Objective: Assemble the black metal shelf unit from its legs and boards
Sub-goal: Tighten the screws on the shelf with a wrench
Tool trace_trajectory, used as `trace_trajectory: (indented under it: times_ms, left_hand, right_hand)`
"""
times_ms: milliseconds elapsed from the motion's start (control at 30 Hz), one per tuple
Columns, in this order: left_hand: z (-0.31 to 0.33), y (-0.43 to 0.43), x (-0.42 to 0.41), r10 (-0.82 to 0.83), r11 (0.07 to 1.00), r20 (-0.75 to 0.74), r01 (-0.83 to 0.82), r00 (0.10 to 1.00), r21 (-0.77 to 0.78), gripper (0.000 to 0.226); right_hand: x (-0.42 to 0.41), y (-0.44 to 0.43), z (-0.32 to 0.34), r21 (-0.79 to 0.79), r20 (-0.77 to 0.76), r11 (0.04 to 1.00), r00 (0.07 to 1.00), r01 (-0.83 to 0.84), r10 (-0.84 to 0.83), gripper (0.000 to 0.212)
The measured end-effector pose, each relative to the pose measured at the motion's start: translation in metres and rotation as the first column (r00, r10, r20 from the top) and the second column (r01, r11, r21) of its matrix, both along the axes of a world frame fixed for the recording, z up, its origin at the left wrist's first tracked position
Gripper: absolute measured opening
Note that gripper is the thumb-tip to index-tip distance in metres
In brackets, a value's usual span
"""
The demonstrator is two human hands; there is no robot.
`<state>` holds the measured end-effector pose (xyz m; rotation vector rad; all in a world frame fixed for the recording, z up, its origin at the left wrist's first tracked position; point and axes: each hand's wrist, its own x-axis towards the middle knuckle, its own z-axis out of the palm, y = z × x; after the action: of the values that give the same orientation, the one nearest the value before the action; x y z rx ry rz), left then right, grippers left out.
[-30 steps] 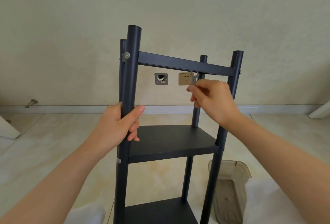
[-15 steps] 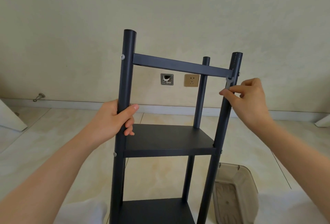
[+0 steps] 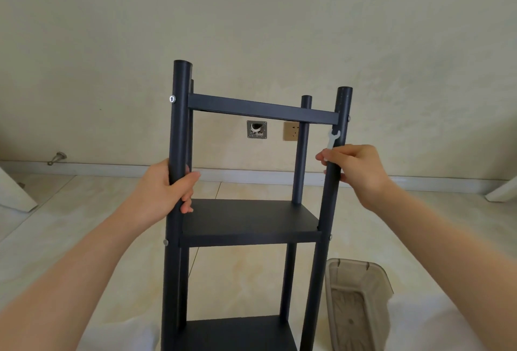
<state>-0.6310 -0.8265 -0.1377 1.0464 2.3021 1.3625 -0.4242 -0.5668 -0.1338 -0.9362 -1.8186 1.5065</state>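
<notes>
Our left hand is wrapped around the front left leg, fingers curled across its front and thumb behind, gripping it a little above the middle board. Over on the other side, our right hand pinches the lower end of a small silver wrench between thumb and fingertips. The wrench stands nearly upright, with its open end up, right against the front right leg. We can't tell whether those fingers also grip the leg itself. The wrench head sits just below the right end of the top board, near the bolt on that leg's outer side.

The black shelf unit stands upright on the pale tiled floor, directly in front of us. All four legs are up, and three boards are fitted between them. A silver bolt head shows on the front left leg at top-board height, and the bottom board sits at the lower edge of the view.

Just right of the unit there's a translucent brown bin on the floor. Behind it, the cream wall carries a gold socket and an open junction box.
</notes>
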Motion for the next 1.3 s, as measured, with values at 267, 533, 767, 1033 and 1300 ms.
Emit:
trace_trajectory:
  times_ms: [267, 533, 767, 1033, 1300]
  left_hand:
    - [-0.004, -0.008, -0.027, 0.163, 0.984, 0.071, -0.168, 0.984, 0.066, 0.026]
    - [-0.012, -0.013, -0.038, 0.235, 0.967, 0.151, -0.246, 0.96, 0.059, 0.023]
    - [-0.021, -0.011, -0.039, 0.291, 0.956, 0.148, -0.293, 0.945, -0.007, 0.018]
    - [-0.029, -0.003, -0.041, 0.385, 0.922, 0.037, -0.382, 0.922, -0.066, 0.023]
    - [-0.025, 0.009, -0.03, 0.452, 0.815, -0.236, -0.506, 0.86, -0.284, 0.05]
  right_hand:
    - [0.0, -0.025, 0.026, 0.139, -0.207, 0.988, 0.974, -0.061, 0.089, 0.018]
    - [0.005, -0.06, 0.041, 0.234, -0.198, 0.955, 0.953, -0.181, 0.229, 0.022]
    - [0.01, -0.073, 0.047, 0.338, -0.19, 0.918, 0.941, -0.206, 0.281, 0.017]
    - [0.016, -0.085, 0.045, 0.43, -0.103, 0.868, 0.942, -0.247, 0.319, 0.009]
    - [0.018, -0.09, 0.055, 0.446, -0.079, 0.832, 0.911, -0.331, 0.405, 0.009]
